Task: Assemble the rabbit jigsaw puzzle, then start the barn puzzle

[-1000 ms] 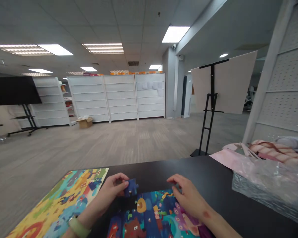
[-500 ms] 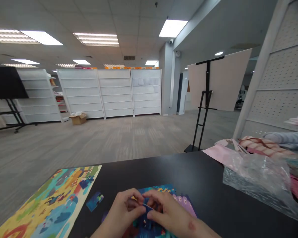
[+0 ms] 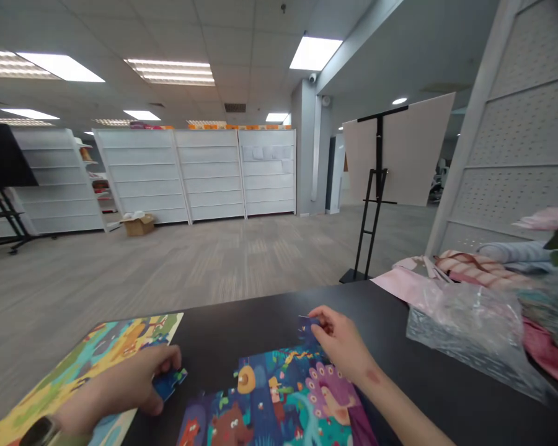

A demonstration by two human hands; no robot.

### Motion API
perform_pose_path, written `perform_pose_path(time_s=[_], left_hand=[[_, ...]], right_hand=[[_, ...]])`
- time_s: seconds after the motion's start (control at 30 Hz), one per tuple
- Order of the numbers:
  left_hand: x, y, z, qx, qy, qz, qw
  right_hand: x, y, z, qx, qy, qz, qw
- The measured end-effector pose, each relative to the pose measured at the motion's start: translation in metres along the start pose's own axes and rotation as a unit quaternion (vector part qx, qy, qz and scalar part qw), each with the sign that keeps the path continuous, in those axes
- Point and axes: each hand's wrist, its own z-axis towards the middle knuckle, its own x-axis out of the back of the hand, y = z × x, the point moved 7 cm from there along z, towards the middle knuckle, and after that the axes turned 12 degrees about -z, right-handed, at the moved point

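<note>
Jigsaw pieces in both hands, the hands well apart: left hand (image 3: 121,387) grips a blue piece (image 3: 170,383) at the corner of the yellow-toned puzzle board (image 3: 86,365), right hand (image 3: 340,342) pinches a dark blue piece (image 3: 308,328) just past the far edge of the assembled animal jigsaw (image 3: 270,396) on the black table (image 3: 270,316). Fingertip hold on the edges leaves the tabs free, good for seating pieces flat.

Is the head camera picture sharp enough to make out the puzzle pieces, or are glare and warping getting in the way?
Head view: the puzzle looks sharp, with no visible glare; the blue piece at the left hand is clear, while the piece in the right hand is partly hidden. Wide-angle warping leans the perforated panel; the ceiling lights are bright.
</note>
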Motion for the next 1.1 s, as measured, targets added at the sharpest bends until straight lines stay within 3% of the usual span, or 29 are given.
perform_pose_path(time_s=[0.3, 0.47, 0.57, 0.63, 0.77, 0.87, 0.97, 1.1], left_hand=[[0.005, 0.009, 0.001, -0.053, 0.022, -0.107, 0.993], [-0.001, 0.020, 0.005, -0.092, -0.024, -0.217, 0.971], [0.000, 0.032, 0.004, -0.131, -0.029, -0.286, 0.949], [0.004, 0.039, 0.002, -0.157, -0.024, -0.315, 0.936], [0.015, 0.043, 0.000, -0.180, 0.013, -0.378, 0.908], [0.021, 0.033, 0.002, -0.153, 0.045, -0.470, 0.868], [0.021, 0.020, 0.006, -0.130, 0.058, -0.538, 0.831], [0.021, 0.006, 0.015, -0.109, 0.085, -0.577, 0.805]], right_hand=[[-0.031, -0.025, -0.020, 0.058, -0.097, -0.004, 0.994], [-0.037, -0.018, -0.017, 0.066, -0.105, 0.005, 0.992], [-0.034, -0.008, -0.009, 0.044, -0.072, 0.067, 0.994], [-0.022, 0.004, -0.002, -0.002, -0.005, 0.159, 0.987], [0.014, 0.038, 0.007, -0.092, 0.166, 0.286, 0.939], [0.037, 0.057, 0.011, -0.117, 0.228, 0.291, 0.922], [0.045, 0.066, 0.013, -0.128, 0.237, 0.275, 0.923], [0.019, 0.057, 0.012, -0.116, 0.151, 0.200, 0.961]])
